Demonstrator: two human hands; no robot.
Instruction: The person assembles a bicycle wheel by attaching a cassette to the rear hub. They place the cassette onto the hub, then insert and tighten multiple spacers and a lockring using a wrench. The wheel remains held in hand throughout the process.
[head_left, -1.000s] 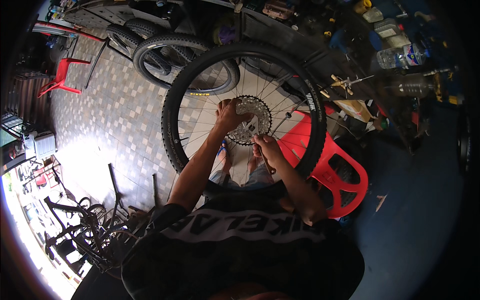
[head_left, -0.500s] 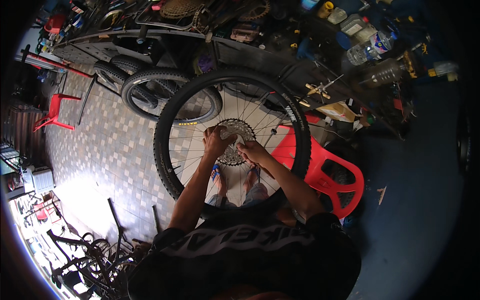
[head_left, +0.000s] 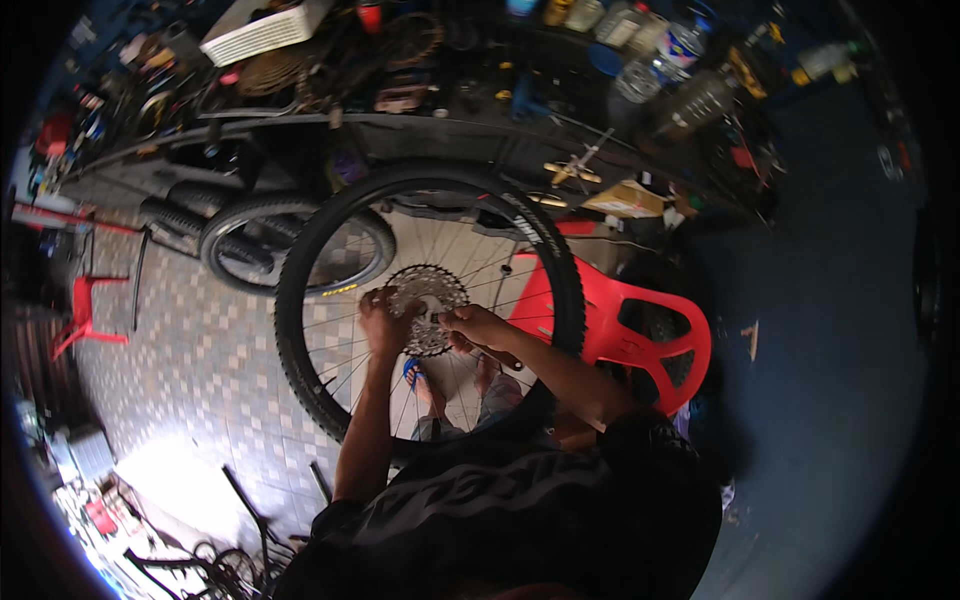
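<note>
A bicycle wheel with a black knobby tire [head_left: 300, 345] is in front of me, its spokes spread over the floor and my feet. At its hub sits a large silver cassette [head_left: 428, 345] with toothed rings. My left hand [head_left: 383, 322] is curled over the cassette's left side, its thumb toward the centre. My right hand [head_left: 478, 328] is closed, fingertips pinched close to the hub from the right. What those fingertips hold is too small to tell. A slim brownish bar with a rounded end shows under the right wrist.
A red plastic chair [head_left: 640, 315] stands to the right, partly behind the wheel. More wheels [head_left: 215, 250] lean at the left under a cluttered workbench [head_left: 420, 135]. Another red chair [head_left: 88, 310] is farther left. Bike frames [head_left: 250, 510] fill the lower left.
The whole view has shifted, so wheel, hands and chair appear farther left and a little lower. Both hands stay at the cassette; my right hand's fingertips are now nearer the hub's centre.
</note>
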